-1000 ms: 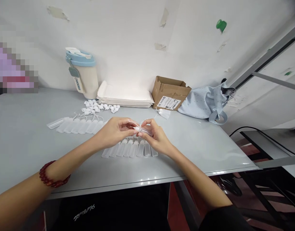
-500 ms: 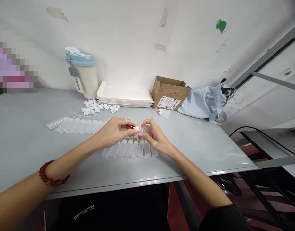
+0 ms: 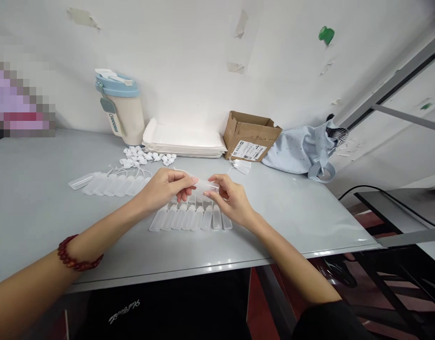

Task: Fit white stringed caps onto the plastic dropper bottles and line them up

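Observation:
Between my hands, above the table, a translucent plastic tube (image 3: 207, 185) lies roughly level. My left hand (image 3: 169, 188) pinches its left end between thumb and fingers, hiding that end. My right hand (image 3: 234, 197) grips the right end with thumb and fingertips. Just below the hands is a row of similar translucent tubes (image 3: 189, 219) with narrow necks and white cords, partly covered by my fingers. To the left lies another row of such tubes (image 3: 113, 184) with looped cords. Small white pieces (image 3: 134, 156) are heaped behind that row.
At the back stand a cream tumbler with a blue lid (image 3: 127, 113), a stack of white sheets or envelopes (image 3: 185, 141), a cardboard box (image 3: 251, 134) and a light blue cloth bag (image 3: 295, 148). White tags (image 3: 243, 165) lie before the box. The grey table's front edge (image 3: 210, 269) is close.
The tube's body now shows stretched between my hands; before, my fingertips met around its white end. My left hand has shifted slightly left and its fingers have curled.

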Demonstrator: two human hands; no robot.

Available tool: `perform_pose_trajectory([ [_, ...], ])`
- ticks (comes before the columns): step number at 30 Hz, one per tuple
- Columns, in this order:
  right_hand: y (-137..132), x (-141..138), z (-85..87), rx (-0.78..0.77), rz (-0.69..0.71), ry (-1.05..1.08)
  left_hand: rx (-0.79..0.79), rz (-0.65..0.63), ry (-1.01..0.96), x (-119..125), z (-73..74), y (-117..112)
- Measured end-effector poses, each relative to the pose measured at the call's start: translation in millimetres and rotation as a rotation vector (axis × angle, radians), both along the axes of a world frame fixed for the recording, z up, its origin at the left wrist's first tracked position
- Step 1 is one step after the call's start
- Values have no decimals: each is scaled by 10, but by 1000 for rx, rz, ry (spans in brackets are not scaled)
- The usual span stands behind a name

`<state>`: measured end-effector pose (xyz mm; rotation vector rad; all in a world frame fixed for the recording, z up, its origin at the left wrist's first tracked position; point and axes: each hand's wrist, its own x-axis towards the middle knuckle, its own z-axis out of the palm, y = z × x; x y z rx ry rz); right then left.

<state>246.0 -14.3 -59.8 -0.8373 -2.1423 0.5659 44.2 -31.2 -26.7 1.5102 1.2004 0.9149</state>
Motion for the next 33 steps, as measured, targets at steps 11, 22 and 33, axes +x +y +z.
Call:
perform_pose_trajectory([
  [11,-22,11,131,-332,-1,127,158,-9,110,9,-12,-43],
  [22,16,14,91,-538,50,258,315,2,217,35,23,-85],
  [33,-3,38,124,-288,-26,78,233,-30,206,10,-10,-78],
])
